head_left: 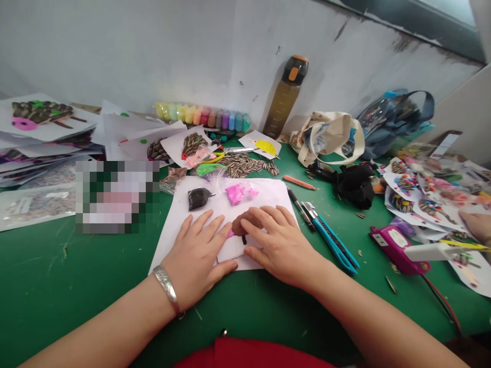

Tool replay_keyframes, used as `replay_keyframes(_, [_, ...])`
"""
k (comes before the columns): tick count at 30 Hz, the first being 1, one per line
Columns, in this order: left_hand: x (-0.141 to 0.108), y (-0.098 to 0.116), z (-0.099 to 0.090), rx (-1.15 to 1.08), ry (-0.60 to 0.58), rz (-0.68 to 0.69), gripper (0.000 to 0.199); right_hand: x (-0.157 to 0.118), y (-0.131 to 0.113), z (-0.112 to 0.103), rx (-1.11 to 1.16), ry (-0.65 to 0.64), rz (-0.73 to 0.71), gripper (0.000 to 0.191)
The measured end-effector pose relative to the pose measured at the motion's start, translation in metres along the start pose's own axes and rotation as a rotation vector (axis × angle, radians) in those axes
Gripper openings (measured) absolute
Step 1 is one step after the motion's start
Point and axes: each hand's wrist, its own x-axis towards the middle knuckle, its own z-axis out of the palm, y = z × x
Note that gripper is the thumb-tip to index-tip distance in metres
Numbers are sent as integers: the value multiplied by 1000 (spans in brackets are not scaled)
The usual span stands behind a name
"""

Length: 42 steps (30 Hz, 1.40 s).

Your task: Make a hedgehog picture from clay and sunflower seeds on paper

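Observation:
My left hand (195,253) lies flat on the white paper (169,220) with its fingers spread. Over a flat brown clay shape (240,224) rests my right hand (282,240), its fingers apart and slightly bent, hiding part of the clay. A bit of pink clay shows at the shape's left end, and a small black clay strip (244,239) sits below it. Above the hands on the paper are a wrapped lump of black clay (198,199) and a bag of pink clay (235,194).
Right of the paper lie a blue utility knife (333,240), a pen (301,208) and a magenta power strip (399,250). Behind are sunflower seeds (245,166), a bottle (286,97) and clay pots (203,116). Finished pictures (49,115) are stacked left. Another person's hand (477,225) shows far right.

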Motion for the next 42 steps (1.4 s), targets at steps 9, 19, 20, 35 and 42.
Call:
replay_keyframes(9, [1,-2,0,31,-53,-28,65,1,10,11,-62,1,59,54])
replay_keyframes(19, [6,-5,-5,-11,-196,-83,69,7,10,15,-47,-42,152,61])
replay_keyframes(20, [6,-5,-6,-17,-204,-89,68,8,9,15,-45,-47,152,61])
replay_keyframes(35, [9,-7,-8,-9,-255,-103,71,12,14,19,-20,-1,200,51])
replay_keyframes(42, [10,-7,-10,-14,-265,-98,70,6,24,16,-18,-13,262,50])
